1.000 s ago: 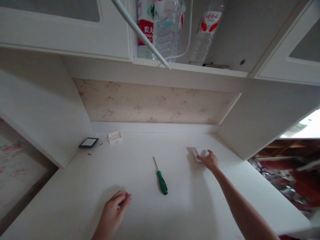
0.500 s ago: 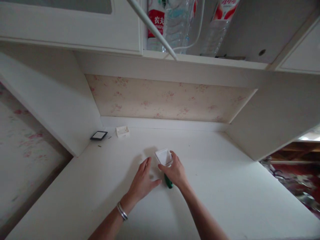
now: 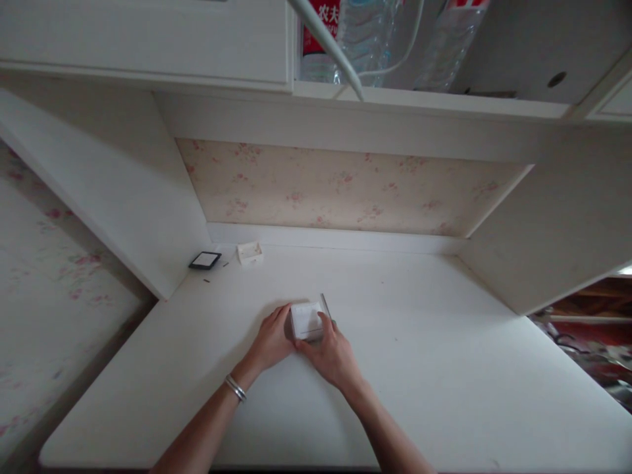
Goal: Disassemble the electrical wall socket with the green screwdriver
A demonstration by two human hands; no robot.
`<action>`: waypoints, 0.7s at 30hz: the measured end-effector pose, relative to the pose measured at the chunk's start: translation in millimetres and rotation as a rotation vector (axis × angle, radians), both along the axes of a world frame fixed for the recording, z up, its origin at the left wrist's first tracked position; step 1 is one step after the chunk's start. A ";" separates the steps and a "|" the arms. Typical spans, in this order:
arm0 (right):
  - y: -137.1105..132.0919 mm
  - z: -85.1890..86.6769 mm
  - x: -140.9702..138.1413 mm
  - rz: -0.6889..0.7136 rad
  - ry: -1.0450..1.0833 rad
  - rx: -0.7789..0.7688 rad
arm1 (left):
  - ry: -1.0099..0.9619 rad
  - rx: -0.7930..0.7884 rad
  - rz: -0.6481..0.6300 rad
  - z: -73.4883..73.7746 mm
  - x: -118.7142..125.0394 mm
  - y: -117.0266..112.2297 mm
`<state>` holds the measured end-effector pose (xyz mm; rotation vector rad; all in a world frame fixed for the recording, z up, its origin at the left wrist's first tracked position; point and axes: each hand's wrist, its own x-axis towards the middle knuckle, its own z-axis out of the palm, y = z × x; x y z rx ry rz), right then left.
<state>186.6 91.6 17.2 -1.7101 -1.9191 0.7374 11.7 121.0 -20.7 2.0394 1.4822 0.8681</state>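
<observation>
A white square box-like piece (image 3: 306, 320), perhaps a wall switch panel, is between my two hands above the white desk. My left hand (image 3: 271, 339) grips its left side, fingers curled behind the edge. My right hand (image 3: 330, 352) holds it from the front right, with the thumb at the lower edge and a finger on the top face. Just right of the piece, a thin metal shaft (image 3: 324, 304), likely a screwdriver's, points away from me. Its handle is mostly hidden behind my right hand, and I cannot tell whether that hand touches it.
At the desk's back left lie a black-edged square frame (image 3: 205, 261), a small open white box (image 3: 250, 252) and two tiny dark bits, probably screws (image 3: 207, 281). Overhead, a cabinet shelf holds plastic bottles (image 3: 365, 39), with a white rod (image 3: 336, 52) hanging in front.
My left hand has closed onto the white piece, which has moved slightly left and turned. The screwdriver's green handle, visible before, is now mostly covered. The view has shifted slightly.
</observation>
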 end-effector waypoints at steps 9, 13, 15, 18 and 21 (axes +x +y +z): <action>-10.5 -3.5 16.7 -0.029 0.002 -0.024 | 0.102 -0.073 -0.085 -2.9 -17.5 9.7; -17.8 -11.4 24.8 -0.024 0.106 -0.009 | 0.082 -0.097 -0.171 4.1 -21.7 16.2; -21.0 -15.6 26.3 -0.022 0.164 -0.004 | 0.108 -0.091 -0.186 10.7 -21.7 18.1; -24.3 -19.5 26.1 -0.020 0.229 -0.008 | 0.149 -0.078 -0.179 19.7 -20.5 18.7; -25.6 -21.0 25.3 -0.022 0.268 -0.008 | 0.150 -0.054 -0.171 24.9 -19.4 17.3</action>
